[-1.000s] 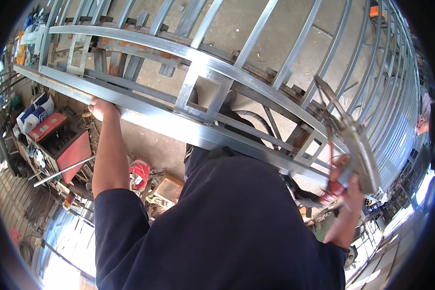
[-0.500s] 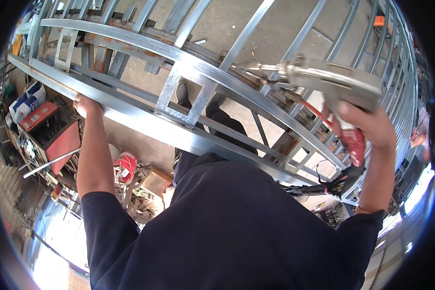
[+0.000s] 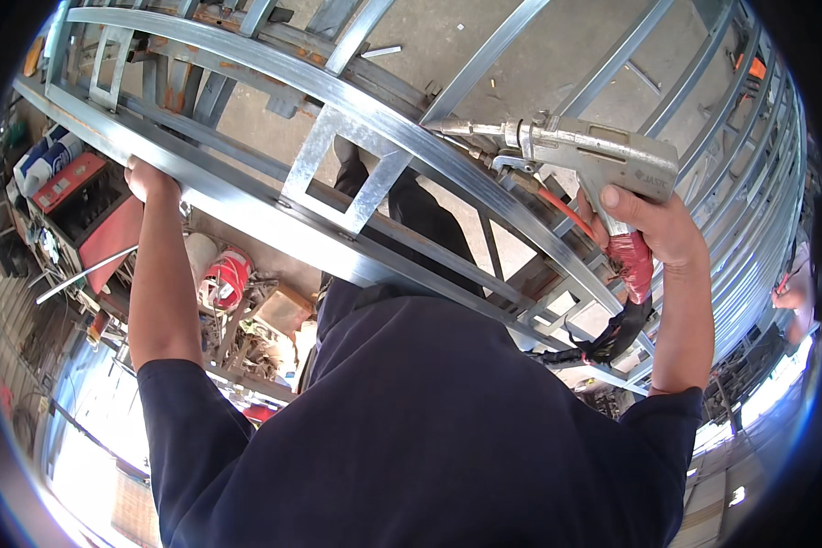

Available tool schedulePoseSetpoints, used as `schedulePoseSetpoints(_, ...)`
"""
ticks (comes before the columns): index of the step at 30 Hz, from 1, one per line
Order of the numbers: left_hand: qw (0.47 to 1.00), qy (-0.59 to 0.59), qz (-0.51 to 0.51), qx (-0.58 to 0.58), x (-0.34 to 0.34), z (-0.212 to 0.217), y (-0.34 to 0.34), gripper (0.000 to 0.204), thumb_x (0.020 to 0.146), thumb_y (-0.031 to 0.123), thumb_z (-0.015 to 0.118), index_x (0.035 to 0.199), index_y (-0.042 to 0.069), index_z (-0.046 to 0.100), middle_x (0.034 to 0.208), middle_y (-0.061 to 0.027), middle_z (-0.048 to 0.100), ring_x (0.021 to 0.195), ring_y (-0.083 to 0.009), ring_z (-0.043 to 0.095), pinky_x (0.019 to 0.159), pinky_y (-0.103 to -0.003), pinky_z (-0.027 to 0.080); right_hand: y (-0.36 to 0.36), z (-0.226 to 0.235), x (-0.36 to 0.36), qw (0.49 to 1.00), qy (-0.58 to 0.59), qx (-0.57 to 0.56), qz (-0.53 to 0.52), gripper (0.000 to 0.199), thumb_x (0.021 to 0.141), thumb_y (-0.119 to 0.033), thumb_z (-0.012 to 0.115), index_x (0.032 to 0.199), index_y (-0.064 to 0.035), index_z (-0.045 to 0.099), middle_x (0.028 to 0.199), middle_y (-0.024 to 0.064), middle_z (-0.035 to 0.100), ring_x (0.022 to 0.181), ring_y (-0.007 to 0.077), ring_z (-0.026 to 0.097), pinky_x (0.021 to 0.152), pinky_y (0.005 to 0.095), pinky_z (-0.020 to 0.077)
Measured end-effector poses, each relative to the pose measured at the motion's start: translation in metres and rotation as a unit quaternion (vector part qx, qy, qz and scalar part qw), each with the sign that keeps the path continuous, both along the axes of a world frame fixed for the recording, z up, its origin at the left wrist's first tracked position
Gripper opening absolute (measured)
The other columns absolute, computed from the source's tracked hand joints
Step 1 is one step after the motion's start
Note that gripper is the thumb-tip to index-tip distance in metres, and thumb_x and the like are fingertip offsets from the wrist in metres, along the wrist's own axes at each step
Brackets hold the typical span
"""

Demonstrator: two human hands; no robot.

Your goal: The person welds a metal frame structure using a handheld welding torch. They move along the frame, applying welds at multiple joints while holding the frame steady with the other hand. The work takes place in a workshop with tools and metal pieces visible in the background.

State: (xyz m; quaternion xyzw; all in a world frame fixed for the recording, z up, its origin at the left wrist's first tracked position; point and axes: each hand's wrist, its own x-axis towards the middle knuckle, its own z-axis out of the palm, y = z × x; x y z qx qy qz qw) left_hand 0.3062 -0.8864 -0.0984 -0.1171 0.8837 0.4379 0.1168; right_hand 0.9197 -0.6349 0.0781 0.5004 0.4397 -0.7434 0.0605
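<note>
My right hand (image 3: 659, 219) is wrapped round the grip of a welding gun (image 3: 603, 151), a grey metal body with a long nozzle. Red wrapping covers its grip, and a black-taped cable bundle (image 3: 616, 336) hangs from the end. The nozzle points left, its tip at or very near the curved upper rail (image 3: 374, 114) of a galvanized steel frame. On the left, my left hand (image 3: 152, 180) is closed over the near edge of the frame's lower rail (image 3: 256, 236); its fingertips are hidden. A rectangular metal bracket (image 3: 379, 190) joins the two rails between my hands.
Long steel bars (image 3: 498, 55) run from the frame toward the far right. At left stand a red-panelled cabinet (image 3: 110, 228), a red bucket (image 3: 226, 277) and a cardboard box (image 3: 284, 310) amid scrap. Another person's hand (image 3: 792, 297) shows at the right edge.
The welding gun, blurred by motion before, now looks sharp and sits slightly farther left and lower. My left hand keeps its hold on the rail while the view has shifted a little.
</note>
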Motion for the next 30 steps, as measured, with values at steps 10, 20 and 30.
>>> schedulePoseSetpoints(10, 1.0, 0.008, 0.001, -0.001, -0.005, -0.006, -0.003, 0.049, 0.104, 0.037, 0.047, 0.136, 0.003, 0.059, 0.132, -0.0161, 0.068, 0.108, -0.0333, 0.072, 0.092, -0.045, 0.061, -0.005, -0.002, -0.001, 1.0, 0.031, 0.006, -0.002, 0.055, 0.091, -0.04, 0.083, 0.122, 0.0033, 0.067, 0.083, 0.0099, 0.069, 0.067, 0.0165, 0.067, 0.057, 0.0307, 0.0543)
schedulePoseSetpoints(20, 0.992, 0.029, -0.046, -0.116, 0.006, 0.008, 0.006, 0.049, 0.103, 0.037, 0.054, 0.132, -0.002, 0.061, 0.129, -0.0152, 0.07, 0.109, -0.0303, 0.073, 0.092, -0.042, 0.061, -0.004, -0.006, 0.004, 1.0, 0.009, -0.005, 0.013, 0.069, 0.087, -0.042, 0.085, 0.133, 0.0033, 0.062, 0.088, 0.0117, 0.07, 0.067, 0.0161, 0.068, 0.059, 0.0301, 0.0569)
schedulePoseSetpoints(30, 0.993, 0.044, -0.024, -0.106, -0.006, -0.001, -0.003, 0.058, 0.099, 0.045, 0.055, 0.13, -0.003, 0.065, 0.127, -0.0177, 0.072, 0.108, -0.0325, 0.073, 0.094, -0.043, 0.06, -0.005, -0.002, 0.006, 1.0, 0.007, -0.007, 0.012, 0.061, 0.087, -0.044, 0.085, 0.122, 0.0019, 0.066, 0.087, 0.0101, 0.069, 0.069, 0.0162, 0.068, 0.06, 0.0311, 0.0561)
